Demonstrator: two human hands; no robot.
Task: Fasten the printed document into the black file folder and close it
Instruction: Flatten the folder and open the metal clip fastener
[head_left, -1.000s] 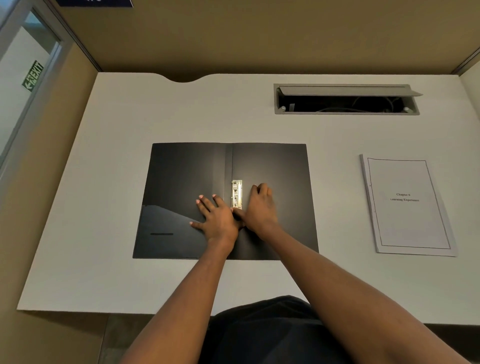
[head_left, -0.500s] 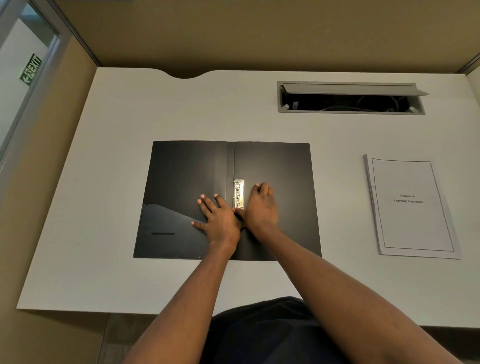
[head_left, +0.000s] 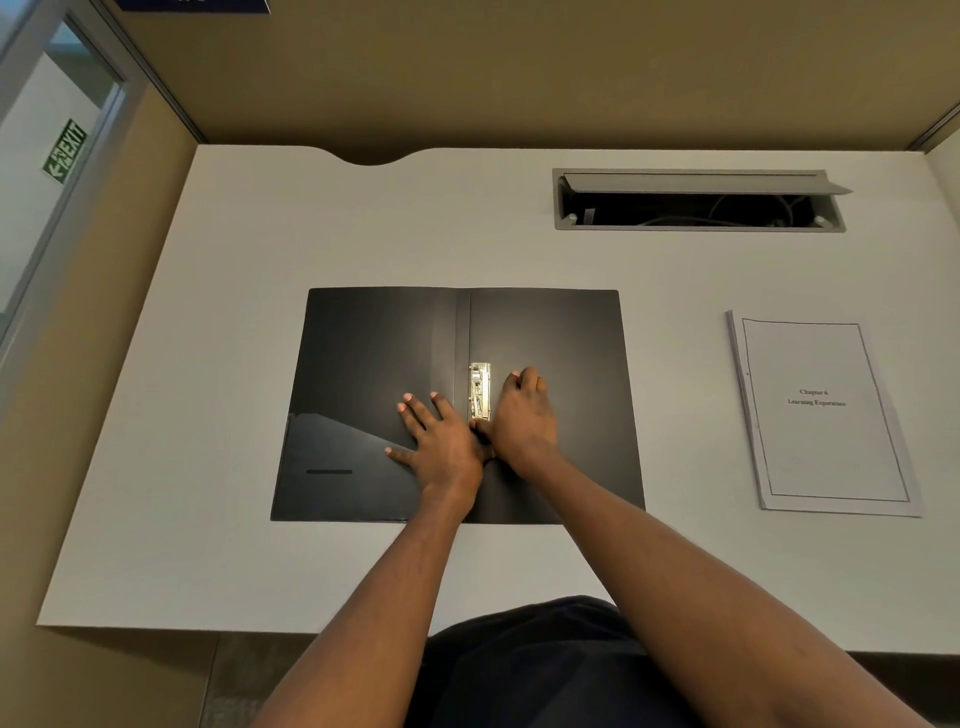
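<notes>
Room: tan partition walls (head_left: 519, 73) enclose the table at 12, 9 and 3 o'clock; a glass panel with a green EXIT sign (head_left: 65, 151) stands at 10 o'clock.
Table (head_left: 260, 249): white, matte, with a curved notch in its far edge at 12 o'clock.
Cable hatch (head_left: 698, 200): grey, set into the table at 1 o'clock, lid raised, wires visible inside.
Black file folder (head_left: 374, 353): lying open and flat at the table's centre, spine running toward 12 o'clock.
Printed document (head_left: 826, 415): flat on the table at 3 o'clock of the folder, well apart from it, title page up.
Left hand (head_left: 441, 441): spread flat, fingers wide, pressing the folder's left leaf just beside the spine.
Right hand (head_left: 522, 415): palm down on the right leaf, fingers curled, holding nothing; thumb near the clip's near end.
Metal clip (head_left: 480, 391): shiny fastener just right of the spine, between the two hands.
</notes>
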